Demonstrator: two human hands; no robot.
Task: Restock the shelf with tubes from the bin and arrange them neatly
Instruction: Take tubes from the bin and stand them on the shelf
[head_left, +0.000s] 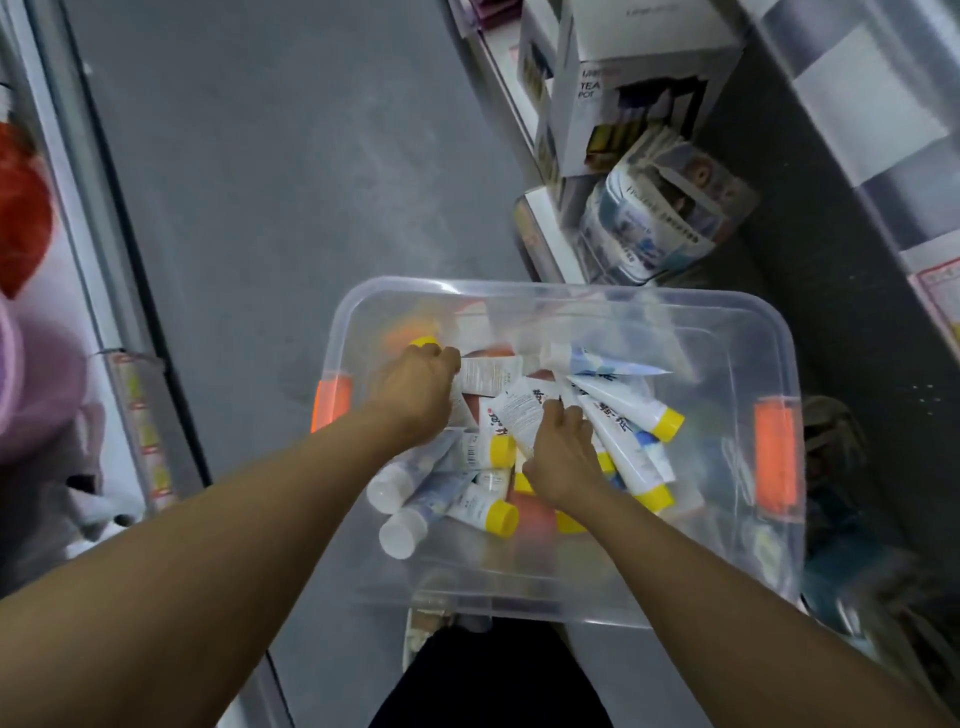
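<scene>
Both bare arms reach down into a clear plastic storage bin (737, 332) with orange latches (775, 457) on its short sides, which sits low on the grey concrete floor (270, 197) of the aisle. Inside lies a loose heap of white squeeze tubes with yellow caps (628, 402), mixed with a few bluish tubes with white caps (400, 530); they point every way and overlap, so the count is unclear.

The left hand (415, 387) is curled, knuckles up, closed on a white tube with small print (491, 374) whose flat end sticks out to the right. A yellow cap (425, 342) peeks out just beyond the knuckles; which tube it belongs to cannot be made out. The fingertips are hidden under the hand.

The right hand (561, 452) lies over the middle of the heap, fingers bent down among the tubes and touching a white tube with printed text (522, 410). Whether it actually grips that tube is hidden by the hand's back.

The far bin wall blurs what lies behind it, where something orange shows. At right, the store shelf (540, 228) is cut off by the frame and holds a white tea-pot carton (623, 98) and a wrapped round container (649, 228). The left edge shows only blurred red and purple goods.
</scene>
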